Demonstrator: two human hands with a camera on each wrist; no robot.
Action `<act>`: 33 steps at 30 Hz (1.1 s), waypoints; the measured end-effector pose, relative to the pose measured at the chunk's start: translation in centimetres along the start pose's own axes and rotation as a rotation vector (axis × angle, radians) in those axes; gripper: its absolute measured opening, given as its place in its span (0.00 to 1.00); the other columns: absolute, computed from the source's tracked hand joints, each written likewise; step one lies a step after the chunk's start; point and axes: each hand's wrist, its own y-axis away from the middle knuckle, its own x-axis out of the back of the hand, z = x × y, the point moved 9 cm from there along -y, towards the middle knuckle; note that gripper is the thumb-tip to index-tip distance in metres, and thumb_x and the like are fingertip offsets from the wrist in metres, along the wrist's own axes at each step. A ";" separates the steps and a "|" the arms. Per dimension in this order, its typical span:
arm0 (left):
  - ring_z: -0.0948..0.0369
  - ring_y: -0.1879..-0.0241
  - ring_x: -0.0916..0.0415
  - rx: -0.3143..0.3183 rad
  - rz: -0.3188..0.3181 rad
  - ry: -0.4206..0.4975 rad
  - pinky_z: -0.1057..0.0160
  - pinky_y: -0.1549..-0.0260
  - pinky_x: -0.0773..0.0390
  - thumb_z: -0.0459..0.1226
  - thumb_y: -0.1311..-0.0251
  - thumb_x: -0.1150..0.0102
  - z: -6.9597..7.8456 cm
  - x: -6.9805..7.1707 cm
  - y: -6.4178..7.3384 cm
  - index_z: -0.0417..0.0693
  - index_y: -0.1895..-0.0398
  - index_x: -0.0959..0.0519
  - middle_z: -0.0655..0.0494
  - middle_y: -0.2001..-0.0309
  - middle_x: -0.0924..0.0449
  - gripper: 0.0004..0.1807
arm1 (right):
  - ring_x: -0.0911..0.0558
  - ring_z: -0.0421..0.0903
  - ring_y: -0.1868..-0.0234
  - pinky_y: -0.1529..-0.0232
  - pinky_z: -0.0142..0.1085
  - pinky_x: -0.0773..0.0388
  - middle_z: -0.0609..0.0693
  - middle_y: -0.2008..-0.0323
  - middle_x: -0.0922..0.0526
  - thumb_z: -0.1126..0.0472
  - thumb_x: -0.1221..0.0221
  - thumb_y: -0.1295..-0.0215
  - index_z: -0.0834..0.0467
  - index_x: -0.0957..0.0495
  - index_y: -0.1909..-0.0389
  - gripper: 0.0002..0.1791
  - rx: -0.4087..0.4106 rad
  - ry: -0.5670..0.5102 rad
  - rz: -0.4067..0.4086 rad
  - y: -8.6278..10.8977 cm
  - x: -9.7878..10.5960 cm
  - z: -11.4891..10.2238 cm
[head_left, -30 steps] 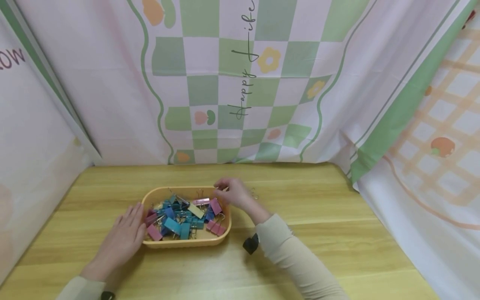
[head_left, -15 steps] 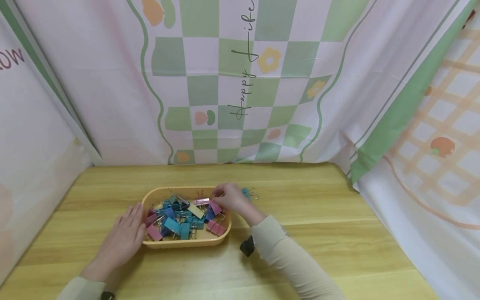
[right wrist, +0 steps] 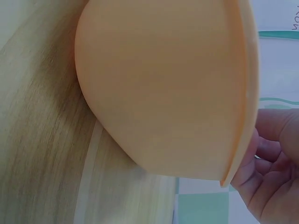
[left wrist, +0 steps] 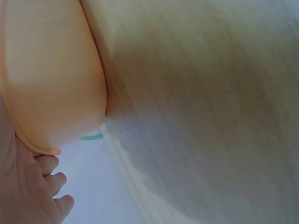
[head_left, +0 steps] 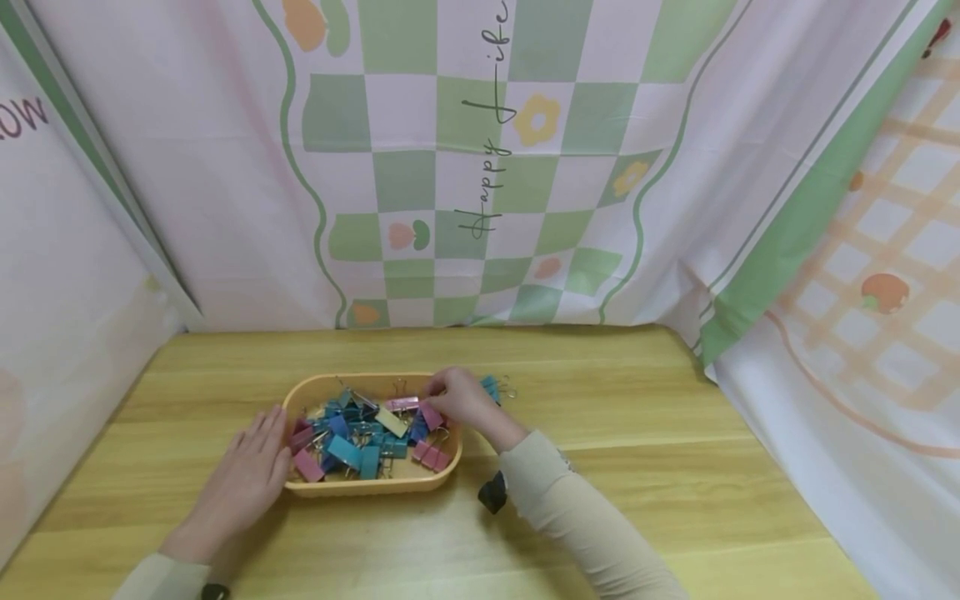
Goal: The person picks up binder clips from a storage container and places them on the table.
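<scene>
A yellow-orange plastic basket (head_left: pixel 375 485) filled with binder clips stands on the wooden table. Along its left end lies my left hand (head_left: pixel 243 475), fingers straight against the rim; in the left wrist view the fingertips show just past the rim. My right hand (head_left: pixel 468 404) reaches over the right end, its curled thumb and fingers pinching a pink binder clip (head_left: pixel 432 415) that still lies among the others. Seen from the right wrist, the basket wall (right wrist: pixel 163 88) hides the fingertips and the clip. Blue, teal, pink and pale yellow clips (head_left: pixel 392 421) fill the basket.
A teal binder clip (head_left: pixel 491 388) with its wire handles lies on the table (head_left: pixel 660 467) behind my right hand. A patterned cloth (head_left: pixel 480 183) hangs at the back edge, with more cloth along both sides.
My right hand has come down from the basket's back right rim to the pink clip, uncovering the teal clip on the table. The left hand and basket stay in place.
</scene>
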 end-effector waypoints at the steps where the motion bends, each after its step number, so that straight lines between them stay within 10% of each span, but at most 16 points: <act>1: 0.38 0.34 0.57 -0.001 0.001 -0.001 0.38 0.39 0.55 0.41 0.29 0.67 0.0 0.0 0.0 0.30 0.31 0.55 0.34 0.32 0.55 0.31 | 0.23 0.42 0.73 0.76 0.30 0.23 0.48 0.70 0.21 0.66 0.39 0.42 0.61 0.19 0.62 0.07 0.007 0.001 0.004 0.0 0.0 -0.1; 33: 0.38 0.34 0.57 -0.009 0.008 -0.008 0.38 0.39 0.55 0.41 0.29 0.67 -0.1 -0.2 0.0 0.30 0.32 0.55 0.34 0.32 0.55 0.31 | 0.21 0.45 0.78 0.75 0.36 0.20 0.56 0.69 0.19 0.72 0.45 0.41 0.66 0.20 0.62 0.09 0.123 -0.191 0.172 1.2 4.0 -2.1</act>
